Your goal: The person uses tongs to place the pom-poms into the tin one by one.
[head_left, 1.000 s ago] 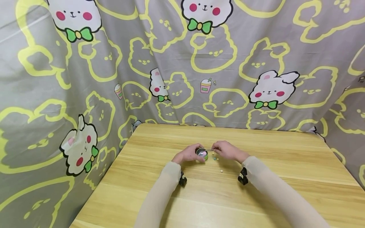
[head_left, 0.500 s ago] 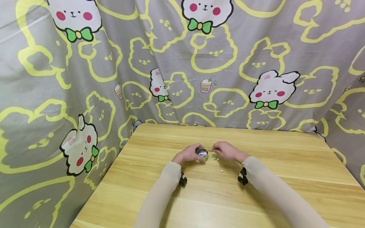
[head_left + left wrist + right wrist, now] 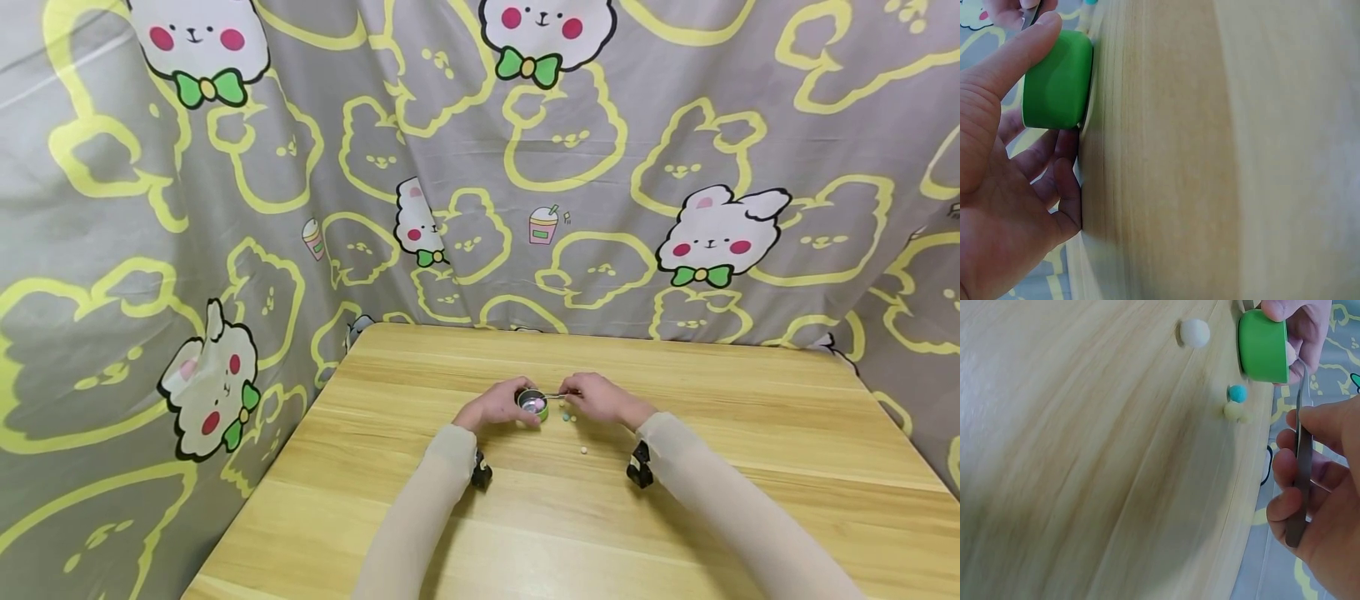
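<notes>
A small green cup with a shiny metal inside stands on the table. My left hand holds it, thumb on one side and fingers round the other. Metal tweezers are pinched between the thumb and fingers of my right hand, and their tips reach the cup's rim. A pink ball shows inside the cup near the tips; whether the tweezers grip it I cannot tell. Beside the cup lie a blue ball, pale yellow balls and, farther off, a white ball.
The wooden table carries the cup and the loose balls. A grey curtain with yellow outlines and cartoon animals hangs behind the table and along its left side. Black wrist cameras sit under the sleeves.
Both hands, the cup and the tweezers stay almost where they were. No ball on the table has visibly moved.
</notes>
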The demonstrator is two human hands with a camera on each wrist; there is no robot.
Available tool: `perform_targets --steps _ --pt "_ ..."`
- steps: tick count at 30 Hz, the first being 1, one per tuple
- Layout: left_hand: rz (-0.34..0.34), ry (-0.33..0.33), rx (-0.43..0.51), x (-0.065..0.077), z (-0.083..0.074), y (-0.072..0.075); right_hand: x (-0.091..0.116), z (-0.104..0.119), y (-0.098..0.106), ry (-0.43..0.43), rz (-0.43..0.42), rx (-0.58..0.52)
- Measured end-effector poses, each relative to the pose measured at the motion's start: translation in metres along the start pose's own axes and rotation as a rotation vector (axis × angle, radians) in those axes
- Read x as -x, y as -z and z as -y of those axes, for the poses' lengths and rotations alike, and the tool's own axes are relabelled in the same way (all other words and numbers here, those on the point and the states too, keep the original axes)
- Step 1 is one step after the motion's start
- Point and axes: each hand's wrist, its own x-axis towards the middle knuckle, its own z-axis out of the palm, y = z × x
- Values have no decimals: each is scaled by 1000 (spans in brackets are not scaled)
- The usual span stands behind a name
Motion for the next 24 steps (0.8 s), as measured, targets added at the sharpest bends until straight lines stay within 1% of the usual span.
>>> perform_targets --steps 10,20,24 --pt "4 -7 13 1 0 0 5 -4 -1 -5 -23 -1" --pt "0 0 31 1 -2 1 8 -8 1 -31 -18 3" --pt "3 -2 25 1 -1 1 9 -9 1 -40 -21 5"
